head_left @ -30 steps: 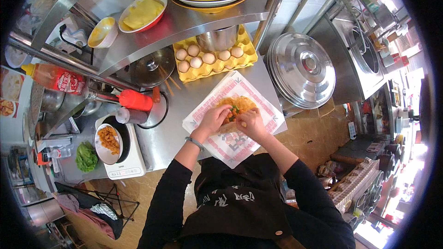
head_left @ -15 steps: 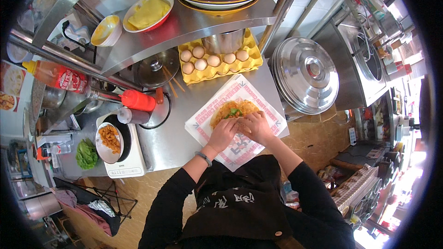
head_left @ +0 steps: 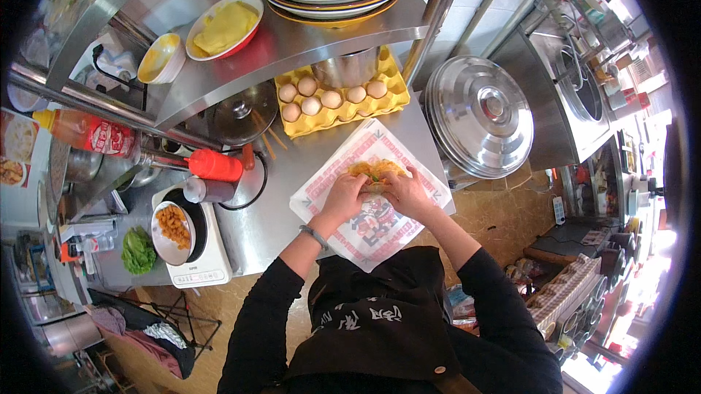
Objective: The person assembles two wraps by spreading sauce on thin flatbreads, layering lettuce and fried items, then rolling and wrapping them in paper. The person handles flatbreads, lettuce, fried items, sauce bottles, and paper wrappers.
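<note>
A flatbread wrap (head_left: 376,170) with golden filling and some green leaf lies on a stack of printed wrapping paper (head_left: 336,230). My left hand (head_left: 346,195) is closed on the wrap's left side, fingers curled over its near edge. From the right, my right hand (head_left: 408,194) grips the same edge, its thumb and fingers close to those of the left. Both hands hide much of the bread, and the filling shows only along the far side and between my fingers.
Beyond the paper stands a yellow egg tray (head_left: 394,102) holding several eggs and a metal pot (head_left: 347,69). On the left are a red squeeze bottle (head_left: 217,165), lettuce (head_left: 137,251) and a bowl of fried pieces (head_left: 159,246) on a white cooker (head_left: 198,275). Large round lids (head_left: 482,116) stand right; a shelf (head_left: 307,49) overhangs.
The near edge of the flatbread has been folded away from me over the filling, so less filling shows. My hands have moved slightly farther forward and curled in more tightly.
</note>
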`<action>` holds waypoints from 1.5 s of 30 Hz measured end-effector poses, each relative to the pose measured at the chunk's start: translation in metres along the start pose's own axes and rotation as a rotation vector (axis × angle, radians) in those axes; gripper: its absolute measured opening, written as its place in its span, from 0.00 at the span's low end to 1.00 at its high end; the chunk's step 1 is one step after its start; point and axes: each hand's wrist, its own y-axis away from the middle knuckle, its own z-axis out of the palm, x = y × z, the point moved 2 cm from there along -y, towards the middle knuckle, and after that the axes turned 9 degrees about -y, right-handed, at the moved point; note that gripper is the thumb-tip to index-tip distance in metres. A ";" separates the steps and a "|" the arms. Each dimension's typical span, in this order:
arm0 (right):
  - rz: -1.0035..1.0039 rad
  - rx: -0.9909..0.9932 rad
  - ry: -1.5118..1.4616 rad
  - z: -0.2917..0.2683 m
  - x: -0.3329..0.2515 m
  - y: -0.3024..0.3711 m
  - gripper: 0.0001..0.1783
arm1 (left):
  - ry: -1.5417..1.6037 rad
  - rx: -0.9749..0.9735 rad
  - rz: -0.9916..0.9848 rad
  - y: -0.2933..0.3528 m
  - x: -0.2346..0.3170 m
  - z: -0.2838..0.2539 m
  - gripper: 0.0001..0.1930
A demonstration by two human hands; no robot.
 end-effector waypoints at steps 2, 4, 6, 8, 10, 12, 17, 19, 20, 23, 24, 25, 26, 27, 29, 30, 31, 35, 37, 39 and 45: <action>-0.013 -0.026 -0.081 -0.006 0.004 -0.009 0.14 | 0.057 -0.078 -0.030 -0.006 -0.004 -0.001 0.10; -0.013 -0.079 -0.127 -0.009 0.008 -0.015 0.14 | 0.090 -0.060 -0.004 -0.010 -0.008 -0.003 0.12; -0.026 -0.118 -0.168 -0.008 0.013 -0.019 0.14 | 0.089 -0.029 0.030 -0.012 -0.010 -0.006 0.14; -0.083 -0.054 -0.238 -0.008 0.016 -0.023 0.14 | -0.009 0.025 0.054 -0.007 -0.008 -0.005 0.13; -0.109 -0.038 -0.282 -0.006 0.019 -0.027 0.14 | -0.164 0.072 0.130 0.002 -0.001 -0.001 0.14; -0.089 -0.067 -0.272 -0.006 0.021 -0.033 0.15 | -0.374 0.161 0.311 0.016 0.014 0.009 0.15; -0.057 -0.053 -0.265 -0.017 0.017 -0.036 0.17 | -0.516 0.190 0.192 0.025 0.018 0.027 0.20; -0.133 0.035 -0.071 -0.020 0.010 -0.027 0.19 | -0.515 0.197 0.160 0.023 0.015 0.031 0.21; -0.175 0.113 0.031 -0.020 0.006 -0.020 0.20 | -0.509 0.203 0.152 0.022 0.014 0.032 0.20; -0.171 0.184 0.190 -0.009 -0.003 -0.004 0.24 | -0.500 0.234 0.142 0.021 0.011 0.037 0.20; -0.166 0.215 0.214 -0.004 -0.005 -0.002 0.24 | -0.493 0.244 0.145 0.020 0.010 0.038 0.19; -0.125 0.184 0.222 0.001 -0.005 -0.001 0.25 | -0.495 0.266 0.150 0.020 0.010 0.039 0.19; -0.172 0.294 0.235 0.004 -0.006 0.000 0.26 | -0.492 0.283 0.154 0.019 0.009 0.040 0.19; -0.193 0.343 0.230 0.006 -0.006 0.000 0.25 | -0.490 0.298 0.158 0.018 0.008 0.040 0.19; -0.142 0.295 0.207 0.011 -0.002 -0.002 0.23 | -0.449 0.307 0.177 0.014 0.004 0.040 0.18; -0.190 0.352 0.195 0.010 -0.002 -0.002 0.23 | -0.422 0.301 0.186 0.012 0.002 0.040 0.18; -0.200 0.357 0.176 0.009 -0.001 -0.001 0.22 | -0.414 0.273 0.182 0.010 -0.001 0.040 0.18; -0.214 0.373 0.137 0.007 -0.004 0.006 0.22 | -0.389 0.136 0.178 0.010 -0.006 0.036 0.19; -0.195 0.380 0.138 0.006 -0.006 0.009 0.22 | -0.361 0.114 0.191 0.012 -0.005 0.033 0.19; -0.189 0.382 0.122 0.006 -0.007 0.010 0.22 | -0.296 0.131 0.200 0.012 -0.003 0.030 0.19; -0.204 0.368 0.086 0.011 -0.003 0.015 0.23 | -0.282 0.088 0.215 0.012 -0.001 0.025 0.18</action>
